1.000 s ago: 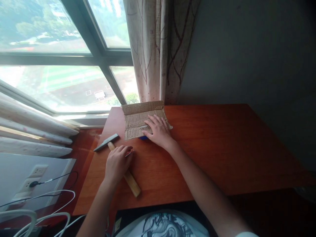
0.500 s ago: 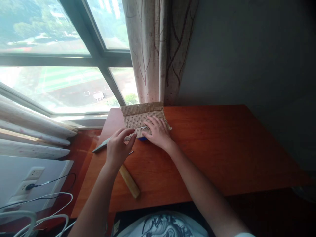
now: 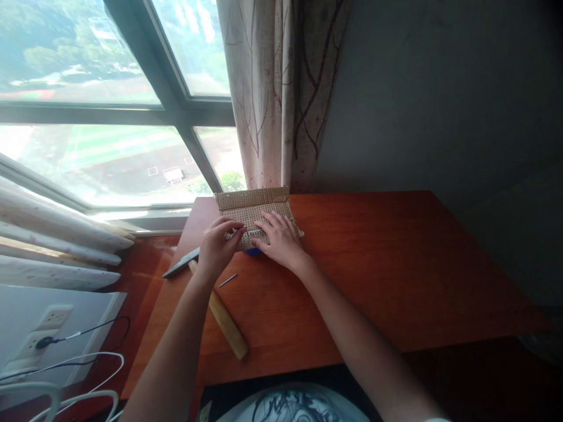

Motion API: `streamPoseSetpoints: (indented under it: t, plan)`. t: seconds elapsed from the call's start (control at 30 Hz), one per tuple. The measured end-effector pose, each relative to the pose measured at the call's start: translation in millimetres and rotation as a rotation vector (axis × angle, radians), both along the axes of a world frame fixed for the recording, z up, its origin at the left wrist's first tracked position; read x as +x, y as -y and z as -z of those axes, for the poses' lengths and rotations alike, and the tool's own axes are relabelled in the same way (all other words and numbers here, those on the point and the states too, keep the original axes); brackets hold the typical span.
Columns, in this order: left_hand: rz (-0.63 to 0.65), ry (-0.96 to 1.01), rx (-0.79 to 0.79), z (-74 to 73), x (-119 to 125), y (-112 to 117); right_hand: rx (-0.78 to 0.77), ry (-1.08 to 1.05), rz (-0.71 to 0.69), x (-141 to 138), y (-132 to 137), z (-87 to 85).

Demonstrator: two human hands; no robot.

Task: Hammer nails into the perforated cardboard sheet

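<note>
— Hands first: where are they?
— Both on the perforated cardboard sheet (image 3: 253, 202). The right hand (image 3: 279, 240) lies flat on its near half, grip wide, fingers spread. The left hand (image 3: 217, 249) meets its near left edge, grip narrow, fingertips pinched; whether they hold anything, I cannot tell.
— And around the sheet?
— A thin nail (image 3: 227, 280) lies on the desk (image 3: 396, 264) just nearer than the sheet. A hammer (image 3: 226, 322) lies nearer and leftward.

L hand (image 3: 217, 247), R hand (image 3: 280, 241) bare; white tee (image 3: 285, 405), dark print.
</note>
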State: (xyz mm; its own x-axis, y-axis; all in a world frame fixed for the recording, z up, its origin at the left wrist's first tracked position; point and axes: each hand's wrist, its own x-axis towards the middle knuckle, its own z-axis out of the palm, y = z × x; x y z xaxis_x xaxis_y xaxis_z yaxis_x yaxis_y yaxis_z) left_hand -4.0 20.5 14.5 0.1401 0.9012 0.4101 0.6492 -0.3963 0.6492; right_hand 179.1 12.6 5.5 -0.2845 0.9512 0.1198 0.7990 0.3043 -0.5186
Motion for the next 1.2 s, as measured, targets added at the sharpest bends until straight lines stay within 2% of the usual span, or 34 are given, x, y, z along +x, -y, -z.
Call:
streamPoseSetpoints:
  t: [0.1,0.2,0.27,0.33,0.43,0.5,0.53,0.63,0.73,1.03,1.13,1.2]
  plan:
    - [-0.124,0.173,0.009,-6.3,1,2,0.006,0.012,0.002,0,0,0.1]
    - [-0.196,0.330,-0.011,-20.2,-3,10,0.005,0.023,0.000,0,1,0.0]
    - [-0.193,0.344,-0.028,-29.3,-6,21,0.002,0.021,0.001,0,1,0.2]
    - [-0.180,0.261,-0.035,-32.8,-10,38,0.002,0.014,0.001,0,1,0.8]
    - [-0.026,0.008,-0.068,-22.3,-16,66,0.004,0.007,0.000,0,1,1.9]
    - [0.091,-0.131,-0.095,-7.2,-22,80,0.005,0.004,-0.001,0,1,2.3]
    - [0.106,-0.191,-0.100,1.3,-25,84,0.005,0.003,-0.002,0,1,2.3]
    - [0.036,-0.356,-0.096,23.6,-39,89,0.005,0.001,-0.002,0,1,2.3]
    - [-0.017,-0.447,-0.122,36.4,-51,86,0.011,-0.002,0.000,0,2,2.8]
    - [-0.011,-0.515,-0.185,50.4,-51,80,0.014,0.000,-0.003,0,1,4.0]
    - [-0.013,-0.509,-0.183,48.6,-48,80,0.013,-0.002,0.001,1,2,3.7]
    - [-0.020,-0.482,-0.168,41.3,-46,81,0.014,-0.003,0.003,1,2,3.4]
